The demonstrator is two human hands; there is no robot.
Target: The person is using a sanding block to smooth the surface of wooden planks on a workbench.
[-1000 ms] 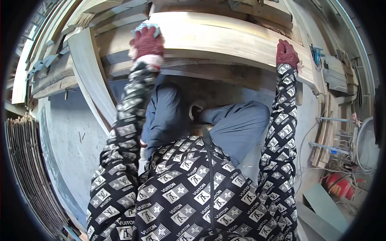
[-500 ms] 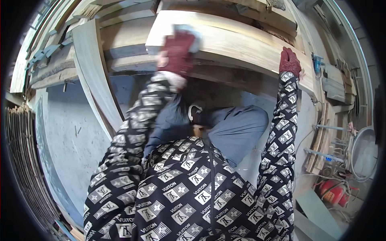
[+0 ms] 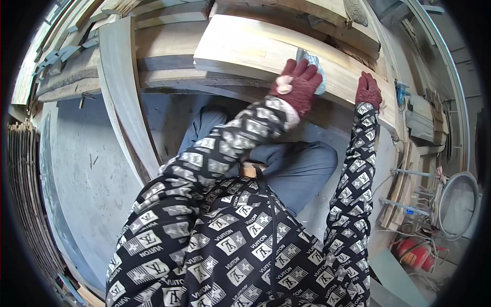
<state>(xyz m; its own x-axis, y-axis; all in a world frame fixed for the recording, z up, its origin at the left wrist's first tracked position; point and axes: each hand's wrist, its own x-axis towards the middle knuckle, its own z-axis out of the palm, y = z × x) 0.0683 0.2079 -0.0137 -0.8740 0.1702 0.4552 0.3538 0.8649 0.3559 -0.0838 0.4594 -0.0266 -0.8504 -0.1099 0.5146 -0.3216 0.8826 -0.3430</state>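
Observation:
A long, pale, planed wooden board lies across in front of me, slanting down to the right. My left hand, in a dark red knit glove with a light bow on its back, presses a thin, crumpled pale blue-grey sheet against the board's top. Whether the sheet is sandpaper or cloth is hard to make out; most of it is under the fingers. Near the board's right end, my right hand rests flat in a matching glove, fingers stretched out and holding nothing.
Rough planks are stacked behind and left of the board. One narrow plank leans toward me. Thin slats stand at far left. At right are a blue clamp, a round metal-rimmed object and a red machine with cables.
My left hand has slid to the right along the board with the pale sheet, from near its left end to past the middle. My right hand stays at the right end.

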